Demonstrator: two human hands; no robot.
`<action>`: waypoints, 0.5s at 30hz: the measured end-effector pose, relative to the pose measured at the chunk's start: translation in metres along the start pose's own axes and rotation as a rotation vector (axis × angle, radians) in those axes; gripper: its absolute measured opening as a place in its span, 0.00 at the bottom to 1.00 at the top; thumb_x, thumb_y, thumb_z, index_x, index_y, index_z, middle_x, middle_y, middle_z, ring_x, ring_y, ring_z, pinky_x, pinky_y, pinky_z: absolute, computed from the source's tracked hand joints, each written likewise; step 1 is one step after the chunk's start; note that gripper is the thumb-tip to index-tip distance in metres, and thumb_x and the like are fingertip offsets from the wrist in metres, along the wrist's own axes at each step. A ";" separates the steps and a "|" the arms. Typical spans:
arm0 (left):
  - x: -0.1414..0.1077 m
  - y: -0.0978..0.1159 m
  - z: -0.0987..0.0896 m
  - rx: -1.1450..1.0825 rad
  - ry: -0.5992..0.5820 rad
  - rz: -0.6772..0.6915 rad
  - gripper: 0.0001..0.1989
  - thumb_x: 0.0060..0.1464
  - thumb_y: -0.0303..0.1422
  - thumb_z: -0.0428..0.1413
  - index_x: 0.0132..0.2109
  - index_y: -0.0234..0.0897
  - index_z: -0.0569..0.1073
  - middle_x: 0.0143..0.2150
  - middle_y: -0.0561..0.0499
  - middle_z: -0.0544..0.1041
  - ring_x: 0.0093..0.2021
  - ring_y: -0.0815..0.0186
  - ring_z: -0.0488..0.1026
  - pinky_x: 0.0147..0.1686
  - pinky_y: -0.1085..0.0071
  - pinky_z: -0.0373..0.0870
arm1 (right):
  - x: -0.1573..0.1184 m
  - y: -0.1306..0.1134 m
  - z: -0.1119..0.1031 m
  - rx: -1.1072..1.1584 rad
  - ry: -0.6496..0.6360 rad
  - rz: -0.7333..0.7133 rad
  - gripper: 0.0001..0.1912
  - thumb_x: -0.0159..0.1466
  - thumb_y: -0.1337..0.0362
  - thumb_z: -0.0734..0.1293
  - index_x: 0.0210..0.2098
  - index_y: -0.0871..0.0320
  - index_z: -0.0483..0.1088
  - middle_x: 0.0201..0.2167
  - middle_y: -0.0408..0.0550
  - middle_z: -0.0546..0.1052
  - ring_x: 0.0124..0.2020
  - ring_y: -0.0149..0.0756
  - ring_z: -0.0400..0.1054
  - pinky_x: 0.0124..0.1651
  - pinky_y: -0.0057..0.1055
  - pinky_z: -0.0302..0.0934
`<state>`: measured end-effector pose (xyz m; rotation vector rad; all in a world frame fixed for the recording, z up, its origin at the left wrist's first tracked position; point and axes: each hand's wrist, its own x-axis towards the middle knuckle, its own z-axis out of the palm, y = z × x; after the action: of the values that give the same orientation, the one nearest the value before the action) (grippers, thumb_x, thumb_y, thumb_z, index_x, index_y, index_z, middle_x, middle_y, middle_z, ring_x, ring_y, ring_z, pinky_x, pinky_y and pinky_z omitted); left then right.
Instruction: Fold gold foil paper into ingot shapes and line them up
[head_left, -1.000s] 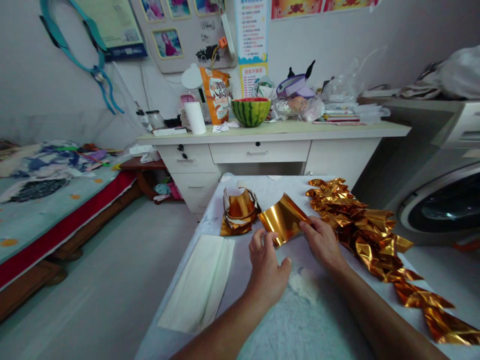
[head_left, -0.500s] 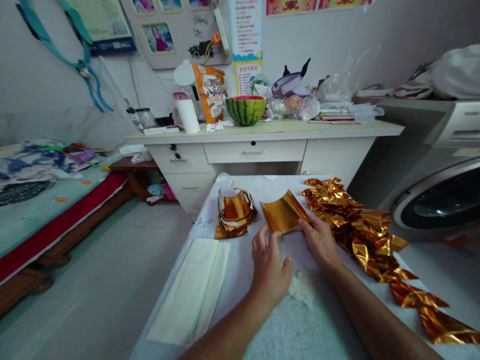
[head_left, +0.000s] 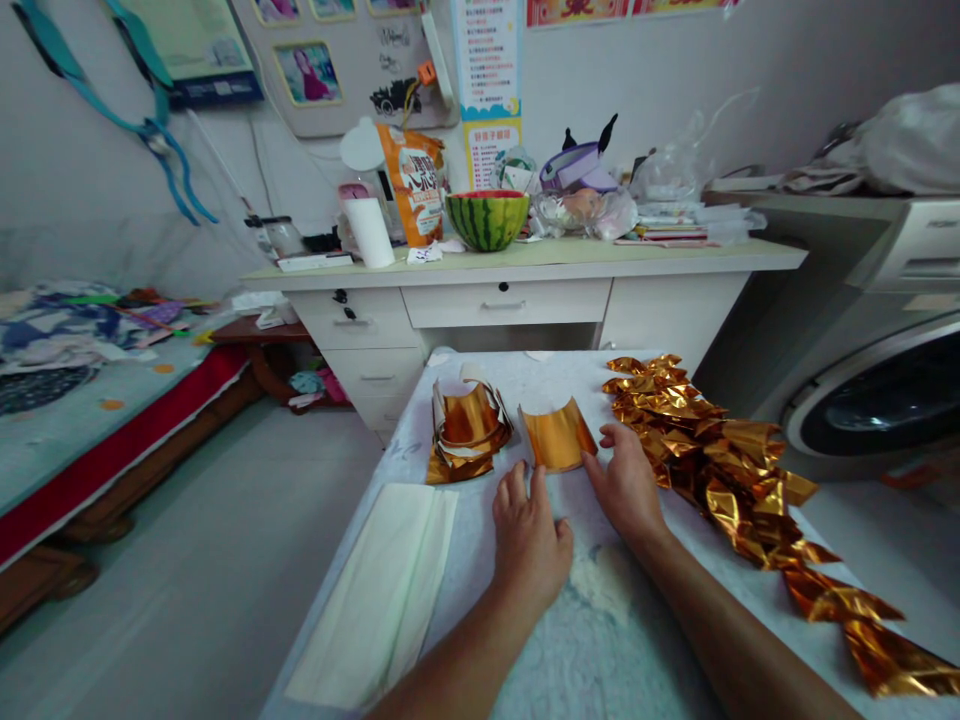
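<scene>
White desk (head_left: 667,305) beyond table (head_left: 600,650), left hand (head_left: 531,542) and right hand (head_left: 625,488) open by gold sheet (head_left: 557,437)

1. Shiny gold, curved rectangular foil sheet (head_left: 557,438): unpatterned.
2. Gold, curled foil stack (head_left: 470,418): whitish edges.
3. Gold, pointed, crumpled foil pieces (head_left: 731,500): amber-brown shadows in the creases.
4. Off-white, long flat paper-like sheets (head_left: 375,590): plain.
5. Pale blue-grey, flat table cover (head_left: 600,640): mottled, faint whitish motifs.
6. Green, rounded cut watermelon (head_left: 487,222): dark green stripes, red flesh.
7. Orange, upright plastic-looking pouch (head_left: 417,185): white and dark lettering.
8. White, boxy desk (head_left: 517,300): pale green top.
</scene>
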<state>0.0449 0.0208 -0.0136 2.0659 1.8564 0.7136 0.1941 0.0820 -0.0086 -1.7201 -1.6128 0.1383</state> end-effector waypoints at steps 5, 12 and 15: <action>0.001 0.001 -0.004 -0.034 -0.026 0.037 0.31 0.50 0.26 0.55 0.62 0.30 0.61 0.63 0.36 0.60 0.63 0.48 0.56 0.63 0.50 0.53 | 0.001 0.000 -0.001 -0.060 0.020 -0.095 0.09 0.63 0.63 0.61 0.41 0.57 0.68 0.40 0.52 0.73 0.41 0.43 0.70 0.41 0.34 0.61; 0.001 0.001 -0.005 -0.064 -0.015 0.050 0.29 0.50 0.26 0.55 0.61 0.34 0.62 0.62 0.38 0.61 0.63 0.50 0.57 0.62 0.50 0.53 | 0.004 0.001 0.001 -0.139 0.043 -0.142 0.07 0.64 0.67 0.60 0.39 0.57 0.69 0.34 0.48 0.75 0.35 0.38 0.70 0.36 0.30 0.58; 0.001 0.001 -0.005 -0.084 -0.006 0.059 0.29 0.49 0.25 0.55 0.59 0.36 0.63 0.61 0.40 0.63 0.62 0.51 0.58 0.62 0.51 0.53 | 0.004 -0.001 -0.001 -0.181 0.056 -0.142 0.06 0.65 0.66 0.61 0.36 0.57 0.70 0.33 0.48 0.75 0.33 0.37 0.69 0.33 0.29 0.55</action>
<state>0.0435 0.0213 -0.0090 2.0748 1.7384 0.7851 0.1947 0.0856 -0.0056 -1.7197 -1.7438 -0.1276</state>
